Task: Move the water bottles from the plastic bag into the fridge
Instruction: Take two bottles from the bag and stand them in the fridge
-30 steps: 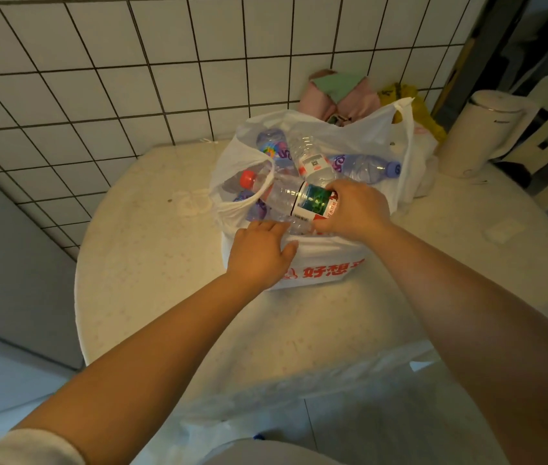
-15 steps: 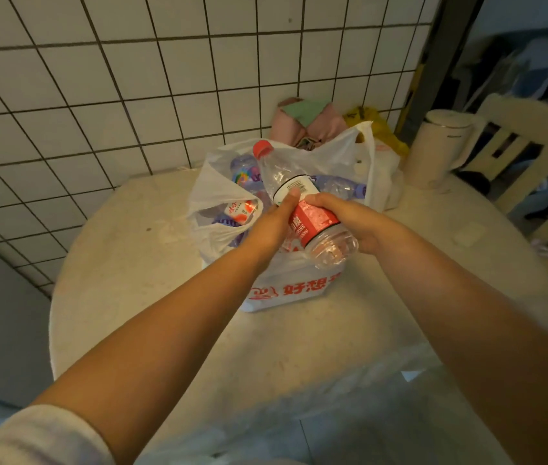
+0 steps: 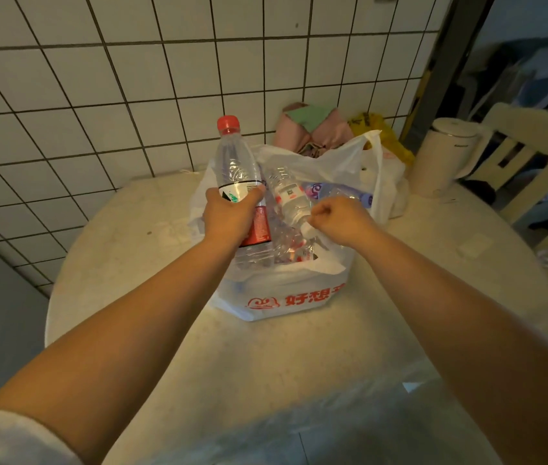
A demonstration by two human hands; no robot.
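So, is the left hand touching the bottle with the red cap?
Touching. The head view shows the left hand wrapped around the label of the red-capped bottle, holding it upright above the plastic bag.

Two bare forearms enter from the near edge, each ending in a bare hand: left hand, right hand. No rings, watch or bracelets visible on either. A white, soft-textured sleeve covers the left upper arm at the near left corner; the right arm shows no sleeve.
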